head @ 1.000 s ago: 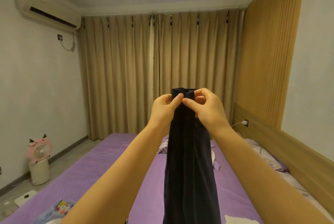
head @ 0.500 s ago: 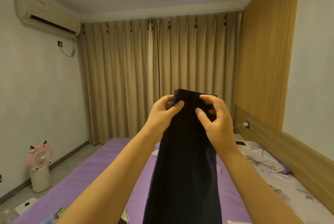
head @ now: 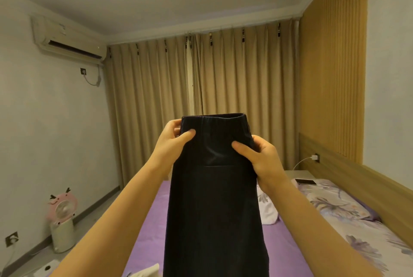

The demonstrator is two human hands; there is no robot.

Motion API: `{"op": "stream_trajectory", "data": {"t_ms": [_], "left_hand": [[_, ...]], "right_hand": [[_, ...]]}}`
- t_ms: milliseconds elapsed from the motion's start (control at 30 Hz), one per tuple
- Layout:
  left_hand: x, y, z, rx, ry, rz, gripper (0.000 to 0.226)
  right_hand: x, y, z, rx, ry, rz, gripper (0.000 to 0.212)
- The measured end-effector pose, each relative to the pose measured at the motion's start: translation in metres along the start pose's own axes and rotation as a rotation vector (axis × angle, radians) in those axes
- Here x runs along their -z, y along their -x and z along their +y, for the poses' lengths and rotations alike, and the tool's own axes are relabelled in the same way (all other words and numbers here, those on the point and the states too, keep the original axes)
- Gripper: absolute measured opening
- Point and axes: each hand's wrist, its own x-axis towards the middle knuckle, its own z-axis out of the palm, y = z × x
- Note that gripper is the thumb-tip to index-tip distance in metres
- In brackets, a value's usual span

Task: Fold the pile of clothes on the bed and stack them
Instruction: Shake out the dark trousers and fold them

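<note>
The bed (head: pixel 147 241), under a purple sheet, fills the lower half of the view from six o'clock up toward the curtains. It serves as the only holder of the laundry here. On it, at about four o'clock from centre, lies a pale bundle of cloth (head: pixel 267 212), partly hidden behind the right forearm. A light scrap of fabric (head: pixel 148 271) shows at the bottom edge near six o'clock. A floral pillow (head: pixel 335 205) rests at four o'clock, beside the headboard. No folded stack is visible.

Dark trousers (head: pixel 214 198) hang at the centre of the view, held up in the air above the bed, waistband at twelve o'clock and legs falling out of sight at six.

The left hand (head: pixel 172 140) pinches the waistband corner at ten o'clock, thumb in front and fingers behind. The right hand (head: pixel 259 153) grips the opposite side a little lower, at two o'clock, thumb pressed across the front of the cloth.

The step in hand appears to be spreading the garment flat before its first fold. The next move likely calls for bringing the two sides together lengthwise, leg on leg, while keeping the waistband level, then lowering it onto bare sheet.
</note>
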Motion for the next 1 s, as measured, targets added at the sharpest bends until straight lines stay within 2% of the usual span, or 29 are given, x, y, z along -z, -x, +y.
{"op": "stream_trajectory", "data": {"t_ms": [133, 200, 267, 333, 467, 567, 700, 867, 1000], "left_hand": [[0.004, -0.004, 0.012, -0.47, -0.654, 0.083, 0.088], [-0.005, -0.009, 0.021, -0.57, -0.87, 0.025, 0.1], [-0.008, -0.014, 0.023, -0.504, -0.892, -0.064, 0.089], [-0.01, -0.015, 0.016, -0.441, -0.877, -0.09, 0.064], [-0.027, -0.01, -0.007, -0.592, -0.91, -0.04, 0.047], [-0.034, -0.01, -0.009, -0.715, -0.877, 0.01, 0.055], [-0.038, -0.013, 0.001, -0.764, -0.886, 0.073, 0.067], [-0.051, -0.005, -0.009, -0.721, -0.951, 0.033, 0.062], [-0.052, 0.005, -0.014, -0.711, -0.941, 0.017, 0.062]], "right_hand": [[-0.026, 0.0, 0.002, 0.007, 0.035, -0.078, 0.02], [-0.039, 0.004, 0.005, 0.057, 0.074, -0.121, 0.016], [-0.047, 0.009, 0.007, 0.1, 0.099, -0.126, 0.017], [-0.047, 0.015, 0.011, 0.101, 0.112, -0.11, 0.018], [-0.029, 0.034, 0.028, 0.014, 0.14, -0.123, 0.021], [0.001, 0.057, 0.047, -0.103, 0.256, -0.163, 0.026], [0.045, 0.09, 0.084, -0.243, 0.451, -0.137, 0.024], [0.071, 0.116, 0.109, -0.339, 0.301, -0.064, 0.016], [0.052, 0.109, 0.098, -0.329, 0.196, -0.129, 0.046]]}}
